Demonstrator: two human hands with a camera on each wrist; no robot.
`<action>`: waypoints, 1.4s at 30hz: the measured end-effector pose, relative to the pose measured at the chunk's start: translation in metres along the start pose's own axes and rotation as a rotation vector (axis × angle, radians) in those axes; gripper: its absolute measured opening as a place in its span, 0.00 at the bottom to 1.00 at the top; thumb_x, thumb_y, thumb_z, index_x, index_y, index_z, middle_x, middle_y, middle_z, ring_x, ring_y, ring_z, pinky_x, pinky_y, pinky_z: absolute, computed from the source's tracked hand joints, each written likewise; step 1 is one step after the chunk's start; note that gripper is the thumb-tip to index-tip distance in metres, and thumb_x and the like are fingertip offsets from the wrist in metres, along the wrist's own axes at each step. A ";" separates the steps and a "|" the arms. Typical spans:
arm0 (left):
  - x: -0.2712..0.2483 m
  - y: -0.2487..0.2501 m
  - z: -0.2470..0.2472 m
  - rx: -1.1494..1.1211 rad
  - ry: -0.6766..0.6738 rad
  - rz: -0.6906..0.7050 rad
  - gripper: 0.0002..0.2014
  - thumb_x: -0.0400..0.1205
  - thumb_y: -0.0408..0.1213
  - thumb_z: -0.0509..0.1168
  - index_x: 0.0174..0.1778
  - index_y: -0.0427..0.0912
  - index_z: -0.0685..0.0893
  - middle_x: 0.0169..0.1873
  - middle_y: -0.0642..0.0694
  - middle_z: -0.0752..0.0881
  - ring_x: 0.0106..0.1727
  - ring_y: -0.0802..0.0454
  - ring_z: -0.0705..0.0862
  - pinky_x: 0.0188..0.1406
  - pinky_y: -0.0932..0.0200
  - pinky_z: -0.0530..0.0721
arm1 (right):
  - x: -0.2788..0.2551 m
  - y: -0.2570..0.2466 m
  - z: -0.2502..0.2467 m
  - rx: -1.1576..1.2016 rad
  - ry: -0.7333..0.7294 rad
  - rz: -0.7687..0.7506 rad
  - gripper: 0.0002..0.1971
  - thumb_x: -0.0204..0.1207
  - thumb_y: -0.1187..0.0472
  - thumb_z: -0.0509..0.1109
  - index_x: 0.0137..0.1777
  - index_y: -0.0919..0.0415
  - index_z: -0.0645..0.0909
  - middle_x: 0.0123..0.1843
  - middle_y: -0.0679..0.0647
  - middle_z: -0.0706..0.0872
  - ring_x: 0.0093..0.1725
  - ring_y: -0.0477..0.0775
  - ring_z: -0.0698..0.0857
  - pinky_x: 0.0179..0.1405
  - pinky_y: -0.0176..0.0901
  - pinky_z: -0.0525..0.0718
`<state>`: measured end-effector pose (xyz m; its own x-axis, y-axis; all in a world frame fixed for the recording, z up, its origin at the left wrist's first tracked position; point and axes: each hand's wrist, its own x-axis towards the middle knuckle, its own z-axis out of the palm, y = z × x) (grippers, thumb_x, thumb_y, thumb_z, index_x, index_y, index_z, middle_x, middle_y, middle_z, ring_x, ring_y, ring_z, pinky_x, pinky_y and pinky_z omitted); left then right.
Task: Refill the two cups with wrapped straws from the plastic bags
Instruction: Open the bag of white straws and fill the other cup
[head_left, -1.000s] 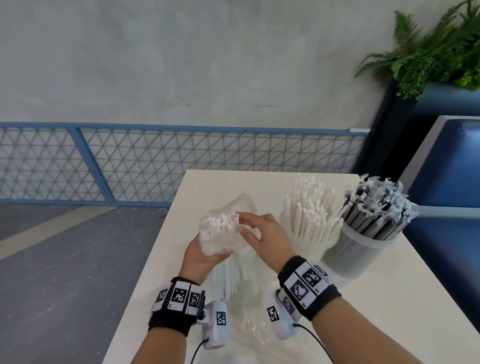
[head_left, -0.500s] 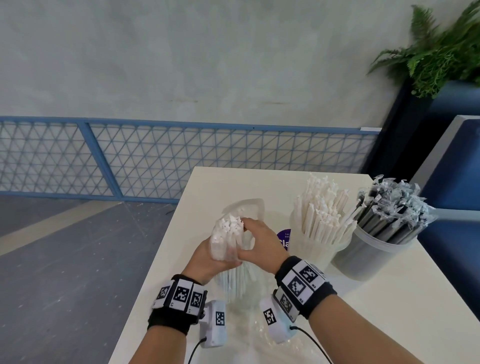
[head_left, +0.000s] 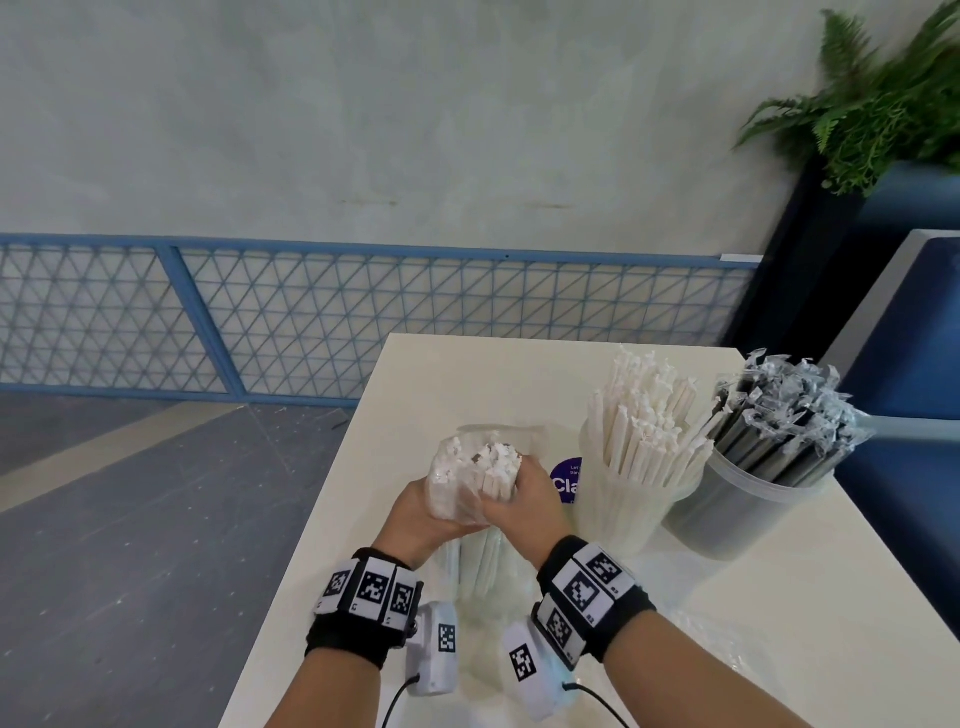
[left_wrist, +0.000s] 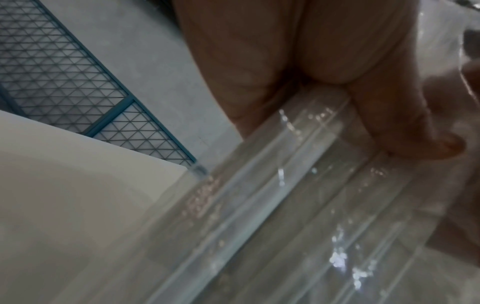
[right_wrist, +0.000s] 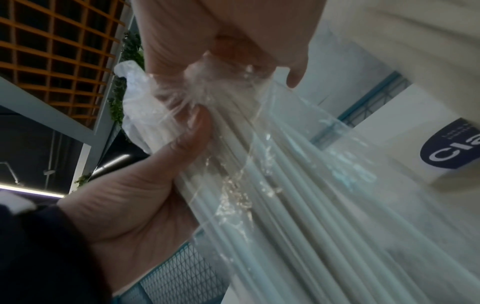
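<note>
A clear plastic bag of white wrapped straws (head_left: 470, 483) stands upright on the white table (head_left: 457, 379). My left hand (head_left: 415, 519) grips the bag from the left, thumb pressed on the plastic (left_wrist: 428, 144). My right hand (head_left: 524, 512) grips the straws and bunched plastic (right_wrist: 202, 90) from the right near the bag's top. To the right stands a clear cup (head_left: 628, 514) packed with white wrapped straws. Further right a grey cup (head_left: 737, 519) holds dark straws in clear wrappers.
A purple sticker (head_left: 566, 480) shows on the table between the bag and the clear cup. Crumpled clear plastic (head_left: 727, 644) lies on the table near my right forearm. A blue mesh railing (head_left: 363, 322) runs behind. The table's left edge (head_left: 311, 530) is close to my left wrist.
My right hand has moved from the bag's upper edge to close round the straws. The bag now stands more upright, and the view has shifted left.
</note>
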<state>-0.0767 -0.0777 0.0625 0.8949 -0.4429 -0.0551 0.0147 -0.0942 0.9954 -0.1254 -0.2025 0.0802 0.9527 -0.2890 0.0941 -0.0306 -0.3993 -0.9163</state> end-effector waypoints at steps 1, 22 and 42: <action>0.000 -0.001 0.001 0.008 0.010 -0.003 0.17 0.64 0.20 0.77 0.40 0.45 0.85 0.28 0.60 0.90 0.35 0.68 0.88 0.32 0.74 0.81 | -0.002 -0.003 -0.001 0.025 0.025 -0.005 0.12 0.62 0.49 0.76 0.38 0.37 0.74 0.50 0.58 0.86 0.57 0.60 0.82 0.59 0.60 0.81; -0.005 -0.003 0.023 0.282 -0.094 -0.004 0.18 0.63 0.36 0.81 0.43 0.55 0.81 0.38 0.61 0.86 0.42 0.70 0.83 0.39 0.74 0.82 | 0.013 -0.050 -0.051 0.748 0.277 -0.090 0.16 0.78 0.63 0.67 0.28 0.52 0.82 0.34 0.53 0.83 0.44 0.53 0.81 0.59 0.53 0.77; 0.001 -0.009 0.025 0.193 0.010 -0.002 0.18 0.63 0.30 0.80 0.41 0.53 0.82 0.42 0.47 0.89 0.49 0.47 0.88 0.53 0.49 0.86 | 0.000 -0.003 -0.027 0.499 -0.011 0.100 0.15 0.71 0.61 0.75 0.57 0.55 0.80 0.54 0.54 0.89 0.53 0.48 0.88 0.47 0.36 0.86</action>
<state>-0.0877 -0.0998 0.0511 0.8993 -0.4339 -0.0550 -0.0690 -0.2649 0.9618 -0.1335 -0.2242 0.0935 0.9556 -0.2945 -0.0051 0.0240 0.0952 -0.9952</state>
